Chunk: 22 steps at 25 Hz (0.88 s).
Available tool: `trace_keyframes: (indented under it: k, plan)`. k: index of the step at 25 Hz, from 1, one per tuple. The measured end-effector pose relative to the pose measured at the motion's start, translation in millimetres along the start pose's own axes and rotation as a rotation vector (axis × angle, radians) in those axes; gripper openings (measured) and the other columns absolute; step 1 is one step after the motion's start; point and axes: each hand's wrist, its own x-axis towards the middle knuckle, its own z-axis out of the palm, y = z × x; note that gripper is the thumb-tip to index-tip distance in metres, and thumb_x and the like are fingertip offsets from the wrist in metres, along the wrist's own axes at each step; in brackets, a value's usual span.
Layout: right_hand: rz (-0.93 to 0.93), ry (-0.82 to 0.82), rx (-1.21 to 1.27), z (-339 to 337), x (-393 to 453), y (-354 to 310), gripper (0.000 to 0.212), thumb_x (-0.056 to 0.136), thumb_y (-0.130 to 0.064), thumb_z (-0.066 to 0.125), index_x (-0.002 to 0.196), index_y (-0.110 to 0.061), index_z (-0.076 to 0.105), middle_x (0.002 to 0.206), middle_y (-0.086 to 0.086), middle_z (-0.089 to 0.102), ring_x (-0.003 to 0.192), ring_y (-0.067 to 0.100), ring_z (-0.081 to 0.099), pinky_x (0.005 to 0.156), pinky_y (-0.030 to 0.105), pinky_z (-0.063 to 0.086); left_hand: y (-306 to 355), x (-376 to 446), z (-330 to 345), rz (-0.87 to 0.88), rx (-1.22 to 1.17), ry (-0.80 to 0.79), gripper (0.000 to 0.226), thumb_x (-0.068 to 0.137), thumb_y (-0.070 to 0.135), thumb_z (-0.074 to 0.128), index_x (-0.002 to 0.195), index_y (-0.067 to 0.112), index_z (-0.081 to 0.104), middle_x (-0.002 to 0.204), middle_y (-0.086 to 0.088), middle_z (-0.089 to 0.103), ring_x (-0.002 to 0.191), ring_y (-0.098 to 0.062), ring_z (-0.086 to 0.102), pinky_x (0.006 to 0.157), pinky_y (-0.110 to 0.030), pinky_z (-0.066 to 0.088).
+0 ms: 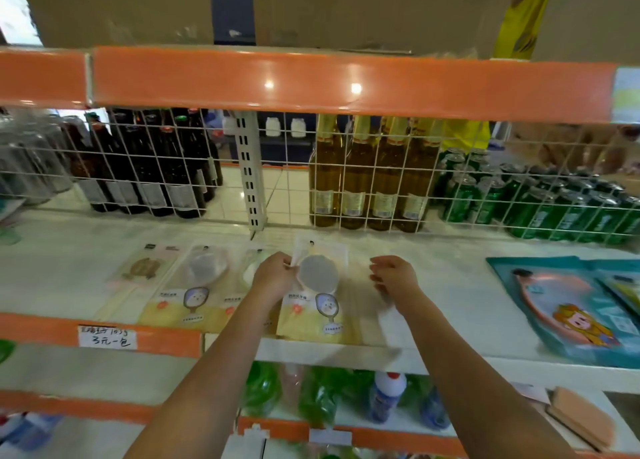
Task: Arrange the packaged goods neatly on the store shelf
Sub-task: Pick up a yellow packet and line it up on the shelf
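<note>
On the shelf (450,285), near its front edge, four flat packs lie in a row. The left hand (273,273) pinches the top left edge of the yellow pack (317,306) with curled fingers. This pack is the rightmost of the row and its bottom reaches the front edge. The right hand (393,273) hovers just beside the pack's right side. Its fingers are loosely curled and I see nothing held in them; the area under it is blurred.

To do this step well, I think the pack should be laid straight, parallel to the next pack (194,289), with bottoms level at the front edge.

To the right there is bare shelf before the blue pack (568,306) at the right end. Behind, the wire grid (381,195) closes the back edge.
</note>
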Motion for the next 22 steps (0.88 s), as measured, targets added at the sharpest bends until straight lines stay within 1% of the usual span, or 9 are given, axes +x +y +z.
trace_keyframes:
  k: [2, 3, 6, 8, 10, 14, 16, 19, 22]
  plan:
    - [-0.099, 0.004, -0.221, 5, 1, 1, 0.026, 0.089, -0.004, 0.052, 0.111, -0.008, 0.066, 0.093, 0.006, 0.065, 0.084, 0.021, 0.059, 0.073, 0.034, 0.052, -4, 0, 3, -0.004, 0.107, 0.007, 0.028, 0.093, 0.025, 0.053, 0.115, 0.010, 0.057, 0.110, -0.007, 0.064, 0.088, -0.021, 0.056, 0.071, -0.027, 0.040]
    - [-0.151, 0.005, -0.332, 6, 0, 0, 0.027, 0.089, -0.005, 0.050, 0.111, -0.010, 0.065, 0.100, 0.004, 0.065, 0.091, 0.020, 0.058, 0.078, 0.032, 0.050, -6, 0, 5, -0.004, 0.158, 0.009, 0.027, 0.093, 0.027, 0.052, 0.113, 0.010, 0.056, 0.108, -0.007, 0.065, 0.086, -0.020, 0.056, 0.069, -0.027, 0.041]
    - [-0.258, -0.019, -0.536, 6, -4, -2, 0.031, 0.091, -0.004, 0.047, 0.115, -0.013, 0.062, 0.115, 0.002, 0.063, 0.105, 0.020, 0.057, 0.080, 0.025, 0.045, -11, 0, 13, 0.021, 0.324, 0.029, 0.025, 0.092, 0.031, 0.052, 0.106, 0.010, 0.056, 0.101, -0.007, 0.064, 0.086, -0.020, 0.055, 0.069, -0.030, 0.043]
    - [-0.293, -0.044, -0.638, 6, -4, 0, 0.033, 0.090, -0.004, 0.046, 0.118, -0.014, 0.061, 0.121, 0.003, 0.061, 0.110, 0.022, 0.056, 0.082, 0.025, 0.044, -12, -1, 17, 0.054, 0.414, 0.059, 0.029, 0.092, 0.033, 0.051, 0.107, 0.009, 0.057, 0.104, -0.009, 0.061, 0.093, -0.023, 0.057, 0.074, -0.034, 0.046]
    - [-0.316, -0.067, -0.727, 6, -5, 1, 0.034, 0.089, -0.005, 0.046, 0.119, -0.015, 0.060, 0.123, 0.004, 0.059, 0.112, 0.022, 0.055, 0.084, 0.025, 0.043, -11, -3, 20, 0.084, 0.481, 0.088, 0.032, 0.094, 0.033, 0.048, 0.111, 0.007, 0.057, 0.109, -0.012, 0.057, 0.102, -0.027, 0.055, 0.080, -0.037, 0.047]
    - [-0.390, -0.099, -0.896, 10, -5, -2, 0.033, 0.091, -0.011, 0.046, 0.121, -0.016, 0.059, 0.122, 0.005, 0.058, 0.114, 0.022, 0.052, 0.086, 0.028, 0.044, -12, -11, 20, 0.122, 0.530, 0.116, 0.036, 0.098, 0.033, 0.039, 0.119, 0.008, 0.054, 0.118, -0.012, 0.051, 0.111, -0.027, 0.049, 0.087, -0.037, 0.046]
    - [-0.467, -0.095, -0.959, 17, -7, -11, 0.032, 0.092, -0.014, 0.045, 0.121, -0.018, 0.059, 0.122, 0.005, 0.058, 0.115, 0.022, 0.051, 0.088, 0.029, 0.045, -13, -15, 11, 0.144, 0.560, 0.130, 0.038, 0.098, 0.034, 0.038, 0.124, 0.011, 0.051, 0.123, -0.010, 0.050, 0.114, -0.026, 0.047, 0.089, -0.036, 0.045]
    - [-0.608, -0.115, -1.014, 42, -17, -29, 0.031, 0.094, -0.016, 0.044, 0.123, -0.019, 0.057, 0.124, 0.004, 0.057, 0.116, 0.021, 0.049, 0.093, 0.031, 0.044, -22, -21, -13, 0.165, 0.688, 0.137, 0.040, 0.099, 0.037, 0.035, 0.129, 0.016, 0.051, 0.128, -0.007, 0.052, 0.119, -0.026, 0.045, 0.095, -0.036, 0.041]
    - [-0.733, -0.199, -1.062, 82, -32, -39, 0.032, 0.096, -0.020, 0.043, 0.126, -0.020, 0.053, 0.127, 0.003, 0.054, 0.120, 0.021, 0.045, 0.097, 0.033, 0.041, -42, -27, -50, 0.107, 0.747, 0.128, 0.040, 0.098, 0.040, 0.036, 0.129, 0.020, 0.051, 0.131, -0.005, 0.053, 0.121, -0.026, 0.044, 0.098, -0.037, 0.037]
